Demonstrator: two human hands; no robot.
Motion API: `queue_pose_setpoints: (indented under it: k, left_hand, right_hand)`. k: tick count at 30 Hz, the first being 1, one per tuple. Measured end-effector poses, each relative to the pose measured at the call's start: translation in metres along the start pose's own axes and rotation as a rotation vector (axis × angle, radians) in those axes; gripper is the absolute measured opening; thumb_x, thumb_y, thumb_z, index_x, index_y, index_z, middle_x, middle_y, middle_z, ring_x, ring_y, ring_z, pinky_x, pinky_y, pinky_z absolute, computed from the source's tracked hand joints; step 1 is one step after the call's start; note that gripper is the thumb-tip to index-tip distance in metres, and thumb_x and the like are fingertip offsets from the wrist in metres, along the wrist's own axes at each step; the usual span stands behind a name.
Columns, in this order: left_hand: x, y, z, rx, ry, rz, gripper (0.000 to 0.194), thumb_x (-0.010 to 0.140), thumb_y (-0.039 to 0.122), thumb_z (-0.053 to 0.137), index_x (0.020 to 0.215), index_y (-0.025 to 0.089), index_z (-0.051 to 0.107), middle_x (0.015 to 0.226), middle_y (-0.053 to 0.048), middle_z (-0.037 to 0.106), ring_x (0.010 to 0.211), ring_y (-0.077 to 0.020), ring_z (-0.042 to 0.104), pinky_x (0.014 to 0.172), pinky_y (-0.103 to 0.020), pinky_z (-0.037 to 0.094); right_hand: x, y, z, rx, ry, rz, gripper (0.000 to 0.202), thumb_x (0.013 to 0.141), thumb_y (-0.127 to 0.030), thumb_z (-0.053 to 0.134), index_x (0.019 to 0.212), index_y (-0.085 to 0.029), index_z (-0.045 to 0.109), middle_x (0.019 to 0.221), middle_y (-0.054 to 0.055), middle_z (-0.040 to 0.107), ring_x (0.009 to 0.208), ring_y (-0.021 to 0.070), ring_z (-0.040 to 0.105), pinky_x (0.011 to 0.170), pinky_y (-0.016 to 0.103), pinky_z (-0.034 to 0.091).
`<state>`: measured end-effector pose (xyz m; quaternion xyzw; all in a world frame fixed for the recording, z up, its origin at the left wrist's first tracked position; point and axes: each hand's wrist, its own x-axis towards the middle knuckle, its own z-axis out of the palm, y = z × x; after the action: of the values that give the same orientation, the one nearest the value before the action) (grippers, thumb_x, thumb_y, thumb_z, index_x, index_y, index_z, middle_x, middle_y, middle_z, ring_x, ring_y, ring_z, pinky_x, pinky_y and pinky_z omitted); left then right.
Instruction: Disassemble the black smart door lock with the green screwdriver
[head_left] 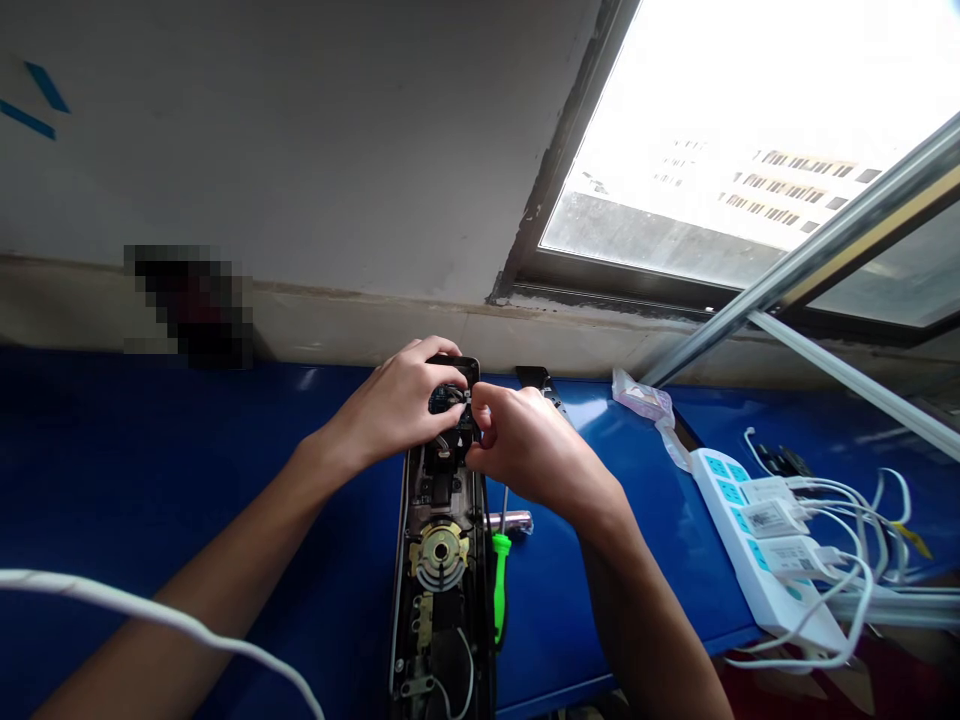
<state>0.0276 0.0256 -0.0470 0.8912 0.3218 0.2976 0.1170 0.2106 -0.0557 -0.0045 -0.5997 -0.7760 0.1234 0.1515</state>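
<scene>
A long black housing with its inside facing up, which looks like an electronic door lock panel [441, 490], lies lengthwise on the blue table. It shows a round metal mechanism [441, 552], thin wires and a circuit board at the far end. My left hand [401, 400] grips that far end, fingers over the left and top edges, thumb by the board. Curled at the far right edge is my right hand [529, 440], thumb and fingers pinched by the wires; what sits between them is hidden. Right of the panel lies a screwdriver [500, 590] with a green handle.
A shiny tube-like object [514, 522] lies by the screwdriver. Farther back are a black part [534, 378] and a plastic bag [643, 396]. A white power strip [750, 560] with chargers and cables stands right. A white cable [172, 622] crosses the left foreground.
</scene>
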Motion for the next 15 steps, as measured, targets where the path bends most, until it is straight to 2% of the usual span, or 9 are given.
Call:
queue_pose_setpoints:
  k: [15]
  left_hand:
    - [0.0002, 0.0010, 0.0007, -0.003, 0.015, -0.009, 0.019, 0.089, 0.028, 0.064, 0.099, 0.022, 0.079, 0.133, -0.009, 0.062, 0.119, -0.0288, 0.064, 0.106, -0.046, 0.054]
  right_hand:
    - [0.0010, 0.0043, -0.0016, 0.061, 0.017, 0.007, 0.027, 0.066, -0.008, 0.059, 0.077, -0.024, 0.041, 0.064, -0.008, 0.055, 0.056, 0.0081, 0.041, 0.048, 0.024, 0.027]
